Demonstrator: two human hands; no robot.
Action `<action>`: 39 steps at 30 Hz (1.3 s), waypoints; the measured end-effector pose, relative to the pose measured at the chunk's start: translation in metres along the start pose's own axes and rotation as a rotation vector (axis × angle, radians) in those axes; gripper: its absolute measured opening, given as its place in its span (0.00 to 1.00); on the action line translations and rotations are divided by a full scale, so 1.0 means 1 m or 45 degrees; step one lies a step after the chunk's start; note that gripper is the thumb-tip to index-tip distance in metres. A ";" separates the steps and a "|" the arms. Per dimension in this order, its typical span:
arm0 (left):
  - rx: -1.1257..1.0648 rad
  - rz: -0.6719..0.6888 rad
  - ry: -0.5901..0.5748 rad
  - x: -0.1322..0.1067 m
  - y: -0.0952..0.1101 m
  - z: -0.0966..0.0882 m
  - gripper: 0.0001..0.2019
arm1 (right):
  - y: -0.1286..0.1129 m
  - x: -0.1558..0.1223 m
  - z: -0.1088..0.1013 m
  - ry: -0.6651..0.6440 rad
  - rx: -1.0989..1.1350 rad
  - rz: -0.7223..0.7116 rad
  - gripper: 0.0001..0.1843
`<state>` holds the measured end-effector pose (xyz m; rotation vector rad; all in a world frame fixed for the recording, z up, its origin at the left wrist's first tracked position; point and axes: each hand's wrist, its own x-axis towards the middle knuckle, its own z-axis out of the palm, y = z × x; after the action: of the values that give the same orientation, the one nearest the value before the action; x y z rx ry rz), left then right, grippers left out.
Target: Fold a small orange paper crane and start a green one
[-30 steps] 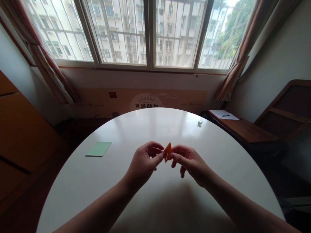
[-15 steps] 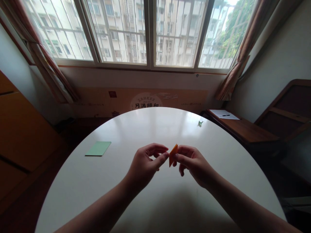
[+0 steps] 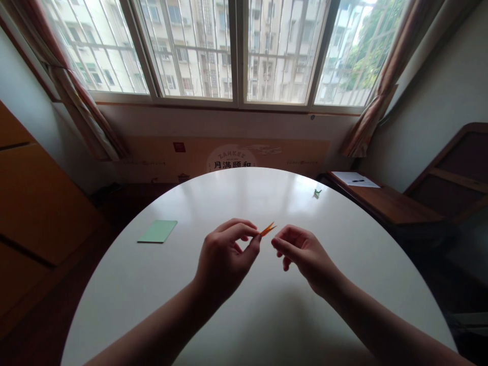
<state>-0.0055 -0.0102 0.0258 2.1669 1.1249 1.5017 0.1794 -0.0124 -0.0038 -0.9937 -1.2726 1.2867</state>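
A small folded orange paper (image 3: 268,230) is pinched between thumb and forefinger of my left hand (image 3: 225,256), held edge-on above the round white table (image 3: 247,315). My right hand (image 3: 302,252) hovers just to the right of the paper, fingers curled in a loose pinch, a small gap between its fingertips and the paper's tip. Nothing shows inside its fingers.
A stack of pale green paper (image 3: 157,231) lies on the table's left side. A tiny green folded piece (image 3: 316,192) sits near the far right rim. A wooden side table with a sheet and pen (image 3: 356,179) stands to the right, a barred window behind.
The orange paper passed from my right hand's pinch to my left hand's and turned edge-on. My right hand let go and drew slightly away.
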 end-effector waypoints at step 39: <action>0.211 0.341 -0.020 0.002 -0.002 -0.001 0.03 | -0.007 -0.010 0.011 -0.122 0.090 0.014 0.16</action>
<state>-0.0067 -0.0078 0.0260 2.5224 1.0183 1.5414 0.1710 -0.0239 0.0037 -0.8997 -1.2870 1.3928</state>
